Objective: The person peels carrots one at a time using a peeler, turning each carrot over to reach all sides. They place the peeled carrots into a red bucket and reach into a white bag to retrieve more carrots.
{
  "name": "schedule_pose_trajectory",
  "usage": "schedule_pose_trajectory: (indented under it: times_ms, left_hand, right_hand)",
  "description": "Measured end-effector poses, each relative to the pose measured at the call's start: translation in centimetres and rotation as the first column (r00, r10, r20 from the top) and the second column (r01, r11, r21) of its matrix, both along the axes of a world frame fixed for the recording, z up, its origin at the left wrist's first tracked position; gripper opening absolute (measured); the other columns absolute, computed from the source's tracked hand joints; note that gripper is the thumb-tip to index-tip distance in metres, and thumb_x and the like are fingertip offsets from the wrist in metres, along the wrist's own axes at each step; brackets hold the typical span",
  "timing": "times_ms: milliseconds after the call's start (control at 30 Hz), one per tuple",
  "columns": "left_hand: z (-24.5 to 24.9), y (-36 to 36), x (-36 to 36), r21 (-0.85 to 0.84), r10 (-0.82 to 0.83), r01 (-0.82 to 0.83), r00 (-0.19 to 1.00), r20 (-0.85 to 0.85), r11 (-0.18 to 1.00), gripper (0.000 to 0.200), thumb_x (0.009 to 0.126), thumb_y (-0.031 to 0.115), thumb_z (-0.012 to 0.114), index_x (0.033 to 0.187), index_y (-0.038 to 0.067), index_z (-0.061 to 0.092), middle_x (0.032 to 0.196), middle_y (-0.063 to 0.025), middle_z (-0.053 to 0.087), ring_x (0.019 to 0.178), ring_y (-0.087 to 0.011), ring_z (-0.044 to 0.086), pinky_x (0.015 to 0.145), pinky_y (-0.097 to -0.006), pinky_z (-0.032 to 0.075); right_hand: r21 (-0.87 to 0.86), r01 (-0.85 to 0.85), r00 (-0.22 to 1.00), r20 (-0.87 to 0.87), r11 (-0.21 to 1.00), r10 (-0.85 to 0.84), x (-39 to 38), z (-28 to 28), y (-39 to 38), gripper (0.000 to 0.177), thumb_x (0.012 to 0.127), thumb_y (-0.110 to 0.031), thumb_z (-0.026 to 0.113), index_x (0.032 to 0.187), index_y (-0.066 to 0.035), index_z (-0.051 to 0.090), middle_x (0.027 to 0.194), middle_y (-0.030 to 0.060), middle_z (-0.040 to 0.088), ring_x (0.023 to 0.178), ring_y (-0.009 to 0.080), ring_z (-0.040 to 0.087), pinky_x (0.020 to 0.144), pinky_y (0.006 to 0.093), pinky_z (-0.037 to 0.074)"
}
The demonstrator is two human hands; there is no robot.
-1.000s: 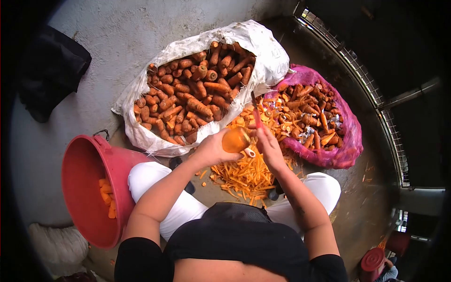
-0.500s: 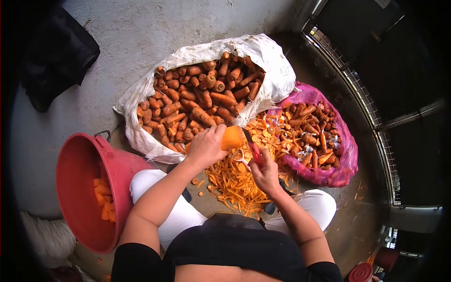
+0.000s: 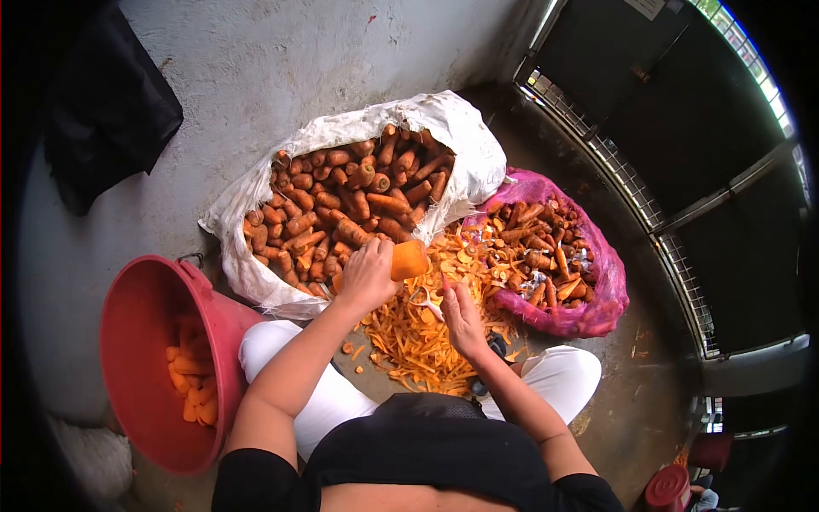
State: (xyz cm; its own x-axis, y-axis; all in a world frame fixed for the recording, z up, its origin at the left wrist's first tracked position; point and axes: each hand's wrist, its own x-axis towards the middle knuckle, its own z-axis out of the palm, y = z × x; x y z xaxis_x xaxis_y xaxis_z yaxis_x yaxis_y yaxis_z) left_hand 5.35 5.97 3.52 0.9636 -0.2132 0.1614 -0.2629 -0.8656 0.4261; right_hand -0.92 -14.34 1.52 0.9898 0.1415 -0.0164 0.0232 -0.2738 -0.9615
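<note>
A thick peeled carrot (image 3: 410, 259) is gripped in my left hand (image 3: 370, 278), its bright orange end pointing right. Just to the right and lower, my right hand (image 3: 463, 322) is closed around a knife (image 3: 445, 282) with a red handle; its blade hardly shows from here. A white loop-shaped tool, perhaps a peeler (image 3: 427, 300), shows beside the right fingers. Below both hands lies a heap of orange peelings (image 3: 418, 346) on the floor. Behind the left hand, a white sack (image 3: 473, 141) lies open, full of unpeeled carrots (image 3: 341, 200).
To the left, a tilted red bucket (image 3: 230, 328) holds several peeled carrots (image 3: 194, 388). A pink mesh sack (image 3: 601, 307) of carrot pieces and scraps sits at right. Black cloth (image 3: 111, 111) hangs on the wall; a dark gate (image 3: 682, 111) borders the right side.
The knife has come away from the carrot's end, and my right hand has dropped a little. My left hand still holds the carrot. The whole view has shifted slightly.
</note>
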Motion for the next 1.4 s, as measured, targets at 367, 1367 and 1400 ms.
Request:
schedule_pose_trajectory:
  times_ms: [367, 1367, 1400]
  left_hand:
    - [0.8, 0.4, -1.2, -0.068, -0.054, 0.061, 0.994, 0.099, 0.996, 0.046, 0.063, 0.011, 0.076, 0.099, 0.002, 0.048, 0.093, -0.0164, 0.060, 0.094, -0.0344, 0.059, 0.083, -0.0420, 0.046]
    - [-0.1, 0.1, -0.6, -0.054, -0.051, 0.056, 0.996, 0.079, 0.997, 0.038, 0.065, 0.007, 0.067, 0.098, 0.004, 0.049, 0.092, -0.0153, 0.059, 0.092, -0.0325, 0.059, 0.081, -0.0406, 0.047]
    - [-0.2, 0.1, -0.5, -0.067, -0.067, 0.071, 0.996, 0.061, 0.995, 0.037, 0.064, 0.008, 0.067, 0.097, 0.004, 0.049, 0.091, -0.0155, 0.060, 0.092, -0.0329, 0.060, 0.080, -0.0413, 0.048]
  right_hand:
    - [-0.067, 0.060, 0.998, 0.022, 0.996, -0.058, -1.8, 0.7, 2.8, 0.033, 0.103, -0.034, 0.036, 0.095, -0.004, 0.048, 0.069, -0.0011, 0.043, 0.060, 0.0077, 0.040, 0.054, 0.0243, 0.034]
    - [-0.240, 0.043, 0.994, -0.088, 0.970, -0.066, -0.9, 0.7, 3.0, 0.040, 0.102, -0.038, 0.032, 0.098, -0.001, 0.045, 0.083, 0.0221, 0.056, 0.077, 0.0392, 0.056, 0.069, 0.0434, 0.043]
    - [-0.256, 0.043, 0.995, -0.076, 0.966, -0.065, -0.9, 0.6, 2.9, 0.040, 0.102, -0.038, 0.032, 0.098, -0.001, 0.045, 0.082, 0.0224, 0.056, 0.077, 0.0405, 0.056, 0.069, 0.0442, 0.043]
